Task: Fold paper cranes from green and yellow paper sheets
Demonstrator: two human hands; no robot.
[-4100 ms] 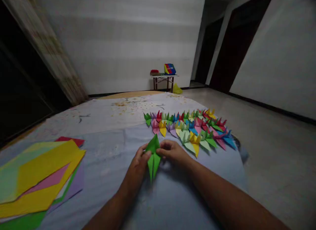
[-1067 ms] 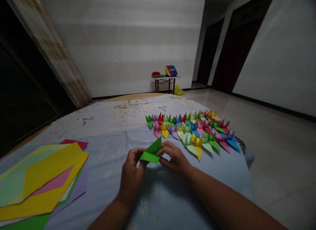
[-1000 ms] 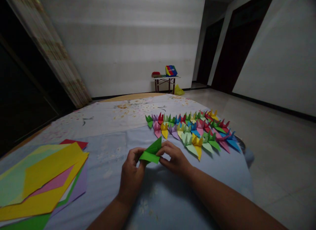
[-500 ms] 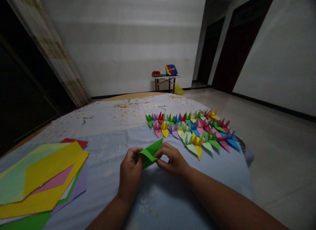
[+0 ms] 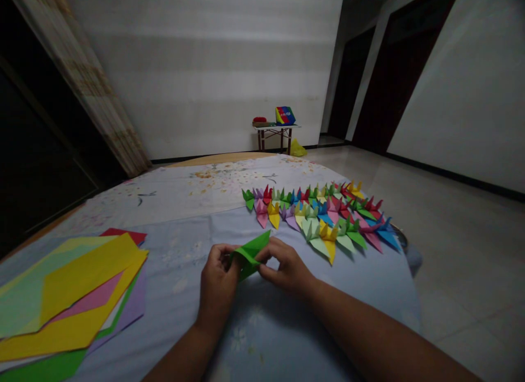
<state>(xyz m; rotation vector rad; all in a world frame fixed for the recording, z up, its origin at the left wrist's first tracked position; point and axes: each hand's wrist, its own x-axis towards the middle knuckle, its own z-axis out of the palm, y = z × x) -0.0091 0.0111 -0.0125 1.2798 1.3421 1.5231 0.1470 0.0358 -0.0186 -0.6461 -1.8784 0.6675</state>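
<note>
A partly folded piece of green paper [image 5: 251, 253] is held above the blue tablecloth, its pointed corner aimed up and to the right. My left hand [image 5: 220, 278] pinches its left side between thumb and fingers. On the right side, my right hand [image 5: 286, 266] grips a flap with thumb and forefinger. The fingers cover parts of the paper's edges. Beyond my right hand stand several rows of folded paper cranes [image 5: 315, 235] in green, yellow, pink, red, blue and purple.
Loose sheets of coloured paper [image 5: 90, 267] lie overlapping at the left of the table. A flowered white cloth [image 5: 172, 190] covers the far part. Farther back, a small side table [image 5: 275, 127] bears a colourful box [image 5: 285, 116], with a yellow bag [image 5: 297, 148] beside it on the floor.
The upper flap of the green paper appears slightly narrower, drawn in between the hands. Both hands stay in nearly the same place and keep their hold.
</note>
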